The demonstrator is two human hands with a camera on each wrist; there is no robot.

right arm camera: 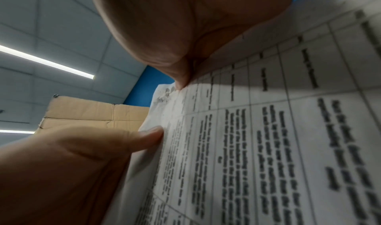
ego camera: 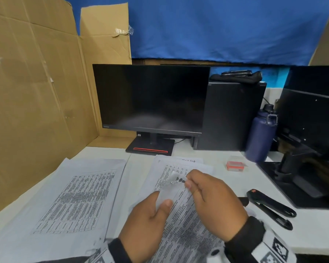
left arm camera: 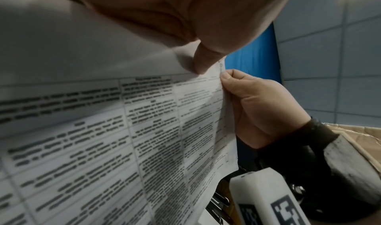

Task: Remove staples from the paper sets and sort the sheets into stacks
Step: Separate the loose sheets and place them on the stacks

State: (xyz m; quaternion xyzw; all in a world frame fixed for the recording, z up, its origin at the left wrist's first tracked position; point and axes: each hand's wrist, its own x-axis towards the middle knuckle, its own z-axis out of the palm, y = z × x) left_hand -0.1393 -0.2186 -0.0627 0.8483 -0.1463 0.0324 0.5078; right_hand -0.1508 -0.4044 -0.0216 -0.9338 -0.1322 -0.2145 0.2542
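On the counter (ego camera: 222, 164) before a dark monitor (ego camera: 150, 97), a paper set (ego camera: 180, 215) is lifted at its corner; left hand (ego camera: 144, 224) pinches its edge, right hand (ego camera: 213, 202) pinches the corner. Another stack (ego camera: 70, 196) lies left.

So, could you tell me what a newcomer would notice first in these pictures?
Both hands lift a printed paper set at the desk's front: the left hand grips its edge, the right hand pinches the worn corner. A dark monitor stands behind, with a stack of sheets lying to the left and a black stapler to the right.
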